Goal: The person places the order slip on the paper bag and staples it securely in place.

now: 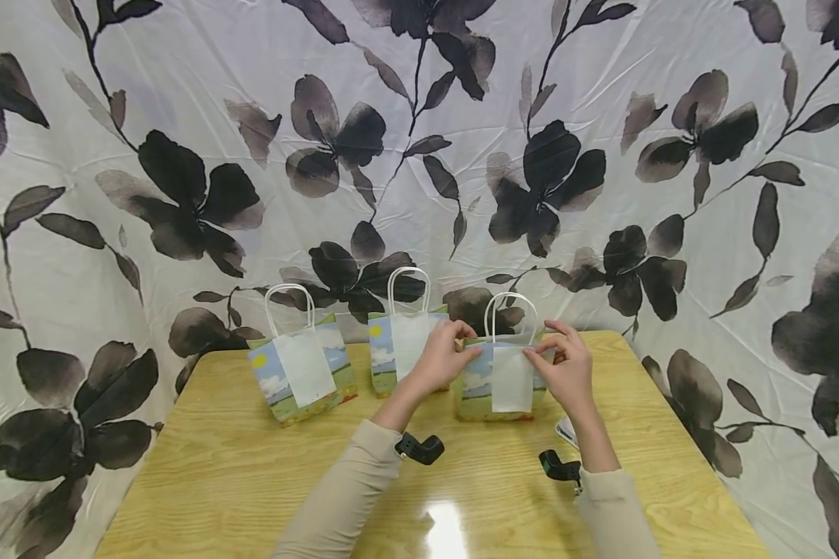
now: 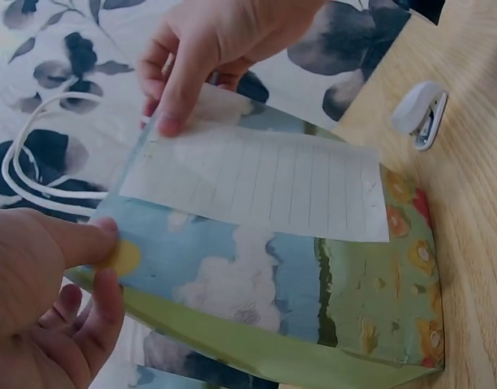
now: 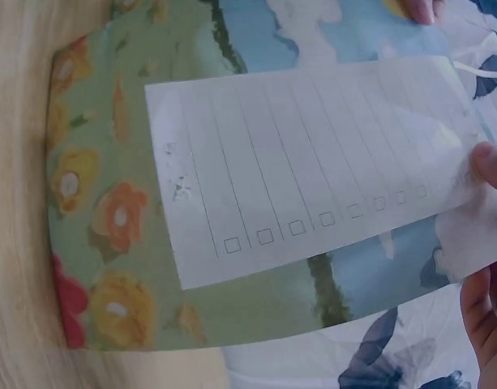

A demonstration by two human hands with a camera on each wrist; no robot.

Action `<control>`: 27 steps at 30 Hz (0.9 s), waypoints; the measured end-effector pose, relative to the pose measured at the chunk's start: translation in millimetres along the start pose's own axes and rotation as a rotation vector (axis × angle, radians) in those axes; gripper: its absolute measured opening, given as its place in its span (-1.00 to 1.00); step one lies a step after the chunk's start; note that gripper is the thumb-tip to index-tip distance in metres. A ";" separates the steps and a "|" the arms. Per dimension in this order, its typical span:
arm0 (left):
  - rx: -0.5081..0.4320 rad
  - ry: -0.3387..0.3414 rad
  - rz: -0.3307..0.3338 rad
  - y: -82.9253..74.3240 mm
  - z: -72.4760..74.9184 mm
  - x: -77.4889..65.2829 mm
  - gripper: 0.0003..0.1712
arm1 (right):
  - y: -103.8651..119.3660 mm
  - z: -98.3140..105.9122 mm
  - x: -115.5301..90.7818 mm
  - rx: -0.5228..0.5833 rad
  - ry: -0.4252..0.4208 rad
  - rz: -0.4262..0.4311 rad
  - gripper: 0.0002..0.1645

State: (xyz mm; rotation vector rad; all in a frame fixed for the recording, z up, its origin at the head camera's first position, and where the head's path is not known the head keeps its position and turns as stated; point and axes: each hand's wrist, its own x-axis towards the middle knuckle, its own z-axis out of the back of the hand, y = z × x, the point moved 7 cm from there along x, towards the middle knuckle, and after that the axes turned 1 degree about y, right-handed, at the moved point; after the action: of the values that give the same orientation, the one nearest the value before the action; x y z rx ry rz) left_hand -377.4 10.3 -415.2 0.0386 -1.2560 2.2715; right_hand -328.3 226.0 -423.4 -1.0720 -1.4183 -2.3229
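A paper gift bag [image 1: 477,384] printed with sky, clouds and flowers stands upright at the right of the table. On its front lies a white ruled checklist sheet [image 3: 305,162] with small boxes, its upper end at the bag's rim. My left hand [image 1: 442,353] pinches the bag's top edge at the left corner, beside the yellow sun. My right hand [image 1: 566,365] grips the rim farther right, thumb [image 2: 173,121] pressed over the sheet's upper end and fingers behind. White twisted handles [image 1: 513,297] rise above the bag.
Two similar bags, one at the left [image 1: 342,357] and one in the middle [image 1: 384,369], each bear a white sheet in front. A small white stapler [image 2: 422,113] lies right of the held bag, partly behind my right wrist in the head view. Floral cloth [image 1: 447,155] hangs behind the table [image 1: 252,481].
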 end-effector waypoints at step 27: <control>0.034 -0.038 -0.116 3.0 -22.5 6.1 -0.75 | -4.9 -9.6 9.0 -0.127 0.233 -0.112 -0.84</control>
State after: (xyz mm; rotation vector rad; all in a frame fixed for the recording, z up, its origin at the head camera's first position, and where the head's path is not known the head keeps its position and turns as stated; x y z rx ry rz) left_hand -378.9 29.6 -428.6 0.1634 -1.2022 2.2016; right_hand -341.8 222.1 -423.2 -0.7383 -1.2882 -2.5490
